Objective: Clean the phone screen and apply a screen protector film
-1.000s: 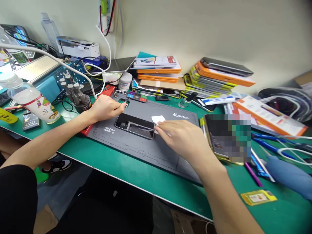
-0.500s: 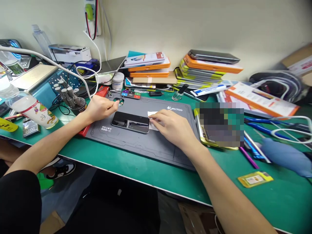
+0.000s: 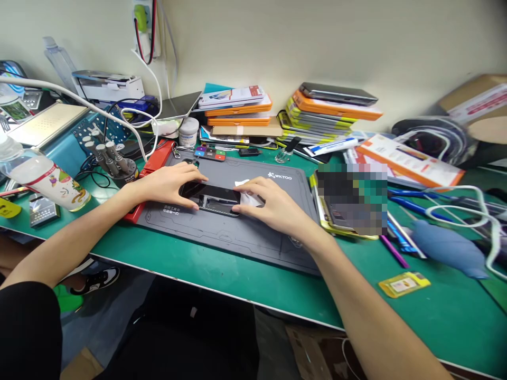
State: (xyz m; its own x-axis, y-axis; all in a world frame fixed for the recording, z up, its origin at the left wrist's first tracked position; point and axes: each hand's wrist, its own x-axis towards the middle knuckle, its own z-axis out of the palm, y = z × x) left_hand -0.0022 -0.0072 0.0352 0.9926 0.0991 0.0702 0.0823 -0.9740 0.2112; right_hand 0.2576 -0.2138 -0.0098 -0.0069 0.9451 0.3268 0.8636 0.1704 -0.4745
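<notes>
Black phone (image 3: 218, 202) between left hand (image 3: 173, 184) and right hand (image 3: 273, 205), contact likely.

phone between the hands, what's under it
The gray mat shows around the phone, with the left hand and right hand at its ends. Whatever lies directly beneath it is covered, so I can't tell.

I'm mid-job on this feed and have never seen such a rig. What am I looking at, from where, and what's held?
There's no machine: these are a person's bare hands, seen from a head-worn camera looking forward and down. The left hand and right hand hold opposite ends of a dark-screened phone over a gray mat. A white sheet shows by the right fingers. Around them, the green table bears a bottle and a blue bulb.
</notes>
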